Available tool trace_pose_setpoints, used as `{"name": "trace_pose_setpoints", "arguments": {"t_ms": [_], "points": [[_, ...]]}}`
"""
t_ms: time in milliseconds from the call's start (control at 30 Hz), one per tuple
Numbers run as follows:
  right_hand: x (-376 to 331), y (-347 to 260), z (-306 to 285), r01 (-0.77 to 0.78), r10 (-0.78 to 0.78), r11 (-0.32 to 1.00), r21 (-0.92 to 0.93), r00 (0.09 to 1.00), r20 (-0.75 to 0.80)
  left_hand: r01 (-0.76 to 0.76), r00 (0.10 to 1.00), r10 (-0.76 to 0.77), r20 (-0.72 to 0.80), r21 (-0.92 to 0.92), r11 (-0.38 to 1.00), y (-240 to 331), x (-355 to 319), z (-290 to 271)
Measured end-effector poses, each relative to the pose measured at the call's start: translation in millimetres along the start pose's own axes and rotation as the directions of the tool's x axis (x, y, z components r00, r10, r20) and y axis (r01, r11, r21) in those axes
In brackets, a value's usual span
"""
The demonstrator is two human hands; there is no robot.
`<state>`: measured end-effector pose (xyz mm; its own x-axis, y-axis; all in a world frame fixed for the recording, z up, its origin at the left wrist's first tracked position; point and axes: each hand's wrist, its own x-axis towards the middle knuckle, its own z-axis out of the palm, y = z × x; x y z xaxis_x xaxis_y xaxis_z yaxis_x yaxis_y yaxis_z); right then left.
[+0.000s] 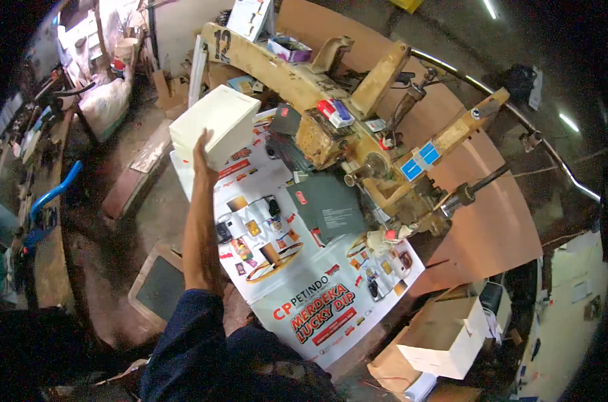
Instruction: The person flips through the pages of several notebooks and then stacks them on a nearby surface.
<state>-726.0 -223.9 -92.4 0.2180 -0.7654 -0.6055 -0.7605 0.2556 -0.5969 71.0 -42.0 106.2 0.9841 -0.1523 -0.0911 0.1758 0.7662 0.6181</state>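
My left hand point(204, 153) grips the near end of a thick block of white sheets point(220, 124). Part of the hand lies along the block's near face, and the remaining fingers are hidden. The block sits at the far left of a printed poster sheet point(270, 275) spread over the work surface. Dark grey-green printed card pieces point(330, 208) lie on the poster, right of my left forearm. More dark cards point(287, 144) are piled beside the machine point(377, 161). My right hand does not show.
A worn cream metal machine arm reaches across the far side, carrying a red-and-blue small box point(336, 112). Brown board point(478, 221) stands behind it. An open white carton point(444, 335) is at the lower right. A dark-seated stool point(160, 285) stands at the left.
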Motion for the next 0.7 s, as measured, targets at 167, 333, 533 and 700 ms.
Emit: {"name": "trace_pose_setpoints", "arguments": {"t_ms": [167, 333, 533, 700], "points": [[-3, -8, 6, 0.090, -0.088, 0.996, 0.019, 0.991, -0.099, 0.001, 0.999, -0.003, 0.049, 0.042, 0.999, 23, -4, 0], [-15, -21, -1, 0.234, -0.226, 0.972, -0.004, 0.933, -0.280, 0.131, 0.984, -0.134, 0.121, 0.032, 0.991, 21, -45, 5], [-75, -100, -9, 0.262, -0.296, 0.954, -0.144, 0.768, -0.568, 0.095, 0.933, -0.218, 0.286, 0.389, 0.916, -27, -184, -45], [-43, -243, 77, 0.584, -0.539, 0.812, -0.010, 0.743, -0.398, -0.596, 0.780, 0.096, 0.618, 0.688, 0.413, -43, -244, -217]]}}
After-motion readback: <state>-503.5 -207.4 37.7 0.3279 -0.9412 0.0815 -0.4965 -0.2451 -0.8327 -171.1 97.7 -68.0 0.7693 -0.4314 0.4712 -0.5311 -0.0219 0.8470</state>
